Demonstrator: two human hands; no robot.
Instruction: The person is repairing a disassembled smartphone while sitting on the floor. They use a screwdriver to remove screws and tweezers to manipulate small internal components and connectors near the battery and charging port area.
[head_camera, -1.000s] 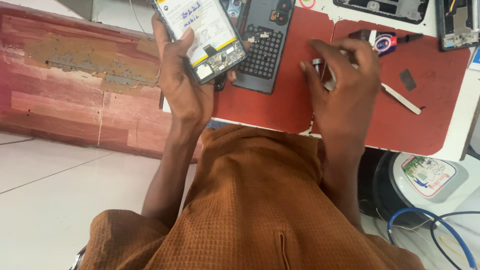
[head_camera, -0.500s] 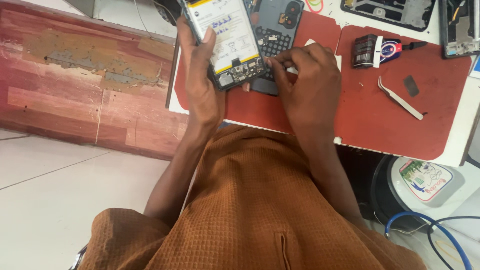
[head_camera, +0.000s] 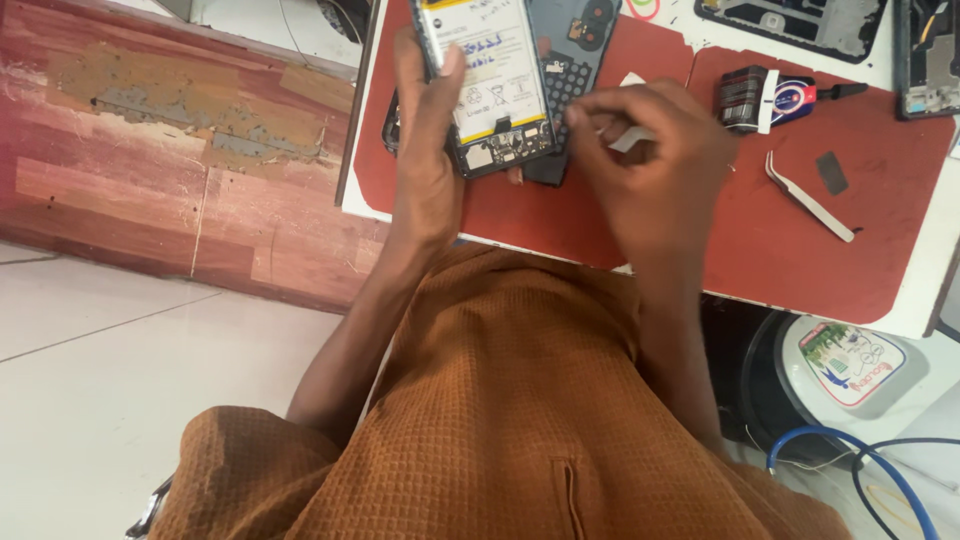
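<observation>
My left hand (head_camera: 425, 150) grips the opened phone (head_camera: 490, 85) above the red mat (head_camera: 760, 250), far left. My right hand (head_camera: 655, 165) pinches a small white tool (head_camera: 632, 138) just right of it.

Left hand (head_camera: 428, 150) raised, fingers curled; right hand (head_camera: 660, 165) pinching alongside.

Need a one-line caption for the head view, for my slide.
Left hand holds an opened phone above a red mat; right hand pinches a small white piece beside it.
</observation>
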